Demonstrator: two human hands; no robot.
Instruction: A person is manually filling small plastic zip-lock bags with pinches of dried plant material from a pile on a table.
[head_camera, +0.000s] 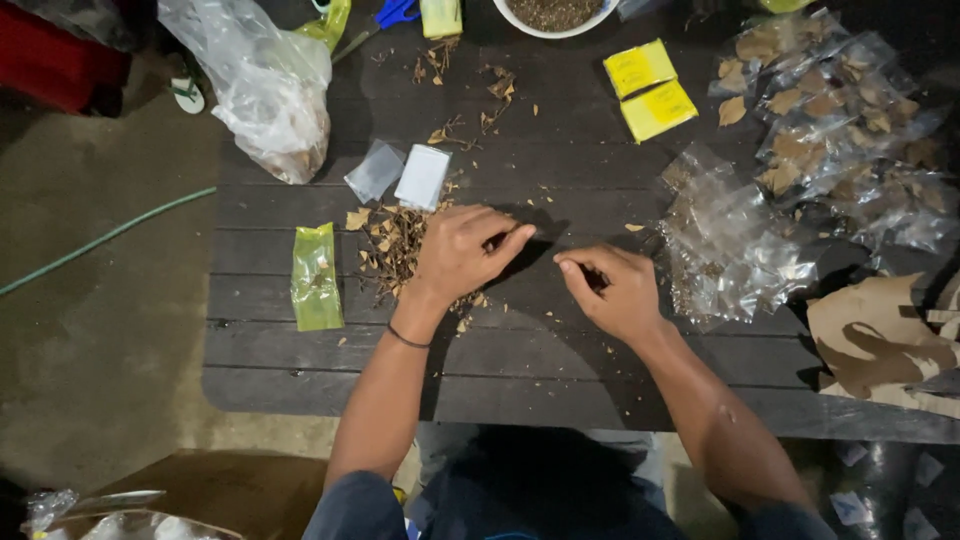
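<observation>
My left hand rests palm down on a heap of dry brown leaf bits on the dark slatted table, fingers curled and pinched toward the middle. My right hand lies just to the right, fingers curled with the thumb pressed to the fingertips; what it pinches is too small to see. A green packet lies left of the heap. Two small clear and white sachets lie behind the heap.
A big clear plastic bag sits at the back left. Two yellow packets and a white bowl are at the back. Filled clear bags of dry leaves and empty clear bags crowd the right. Brown paper lies at the right edge.
</observation>
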